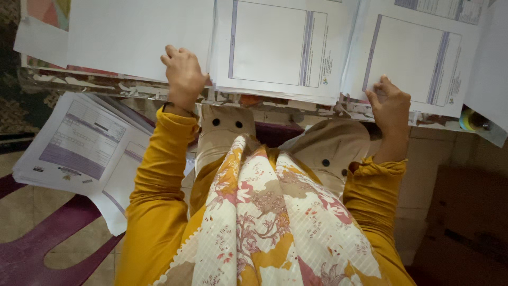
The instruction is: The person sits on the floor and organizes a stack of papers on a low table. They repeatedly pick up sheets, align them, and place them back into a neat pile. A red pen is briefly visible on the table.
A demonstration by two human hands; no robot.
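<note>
Head view: left hand (182, 74) pinches the blank sheet (137, 34); right hand (390, 103) grips the printed form (413, 58), both at the bench (159, 91) edge.

A loose stack of printed forms (79, 140) rests on a purple plastic chair (50, 233) at the left. A roll of tape (468, 119) lies under the worktop edge (159, 91) at the right. Brown cardboard box (465, 222) stands below.
</note>
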